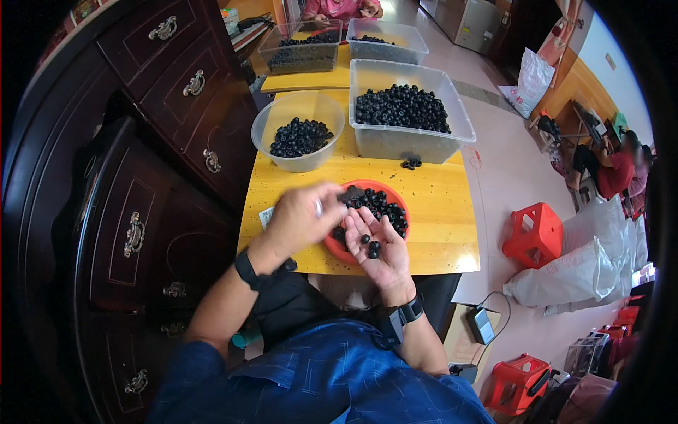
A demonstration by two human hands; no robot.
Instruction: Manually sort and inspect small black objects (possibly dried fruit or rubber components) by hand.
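Observation:
My right hand [385, 260] is palm up over the near side of a red-orange bowl [402, 213], with several small black round pieces [373, 249] lying in the palm. Its fingers point up and away, slightly curled. My left hand [302, 218] hovers over the bowl's left side beside the right fingertips. Motion blurs its fingers, so what they hold, if anything, is unclear. A dark patch [350, 193] shows by its fingertips, too blurred to name. More black ring-like pieces [381, 203] fill the bowl, some with visible centre holes.
Beyond the bowl stand a round clear tub [265, 147] and a large clear bin [413, 146], both holding black pieces. A few loose pieces [411, 163] lie before the bin. Two more bins stand farther back, near another person [332, 8]. Dark drawers [169, 92] border the left; a red stool [533, 235] stands right.

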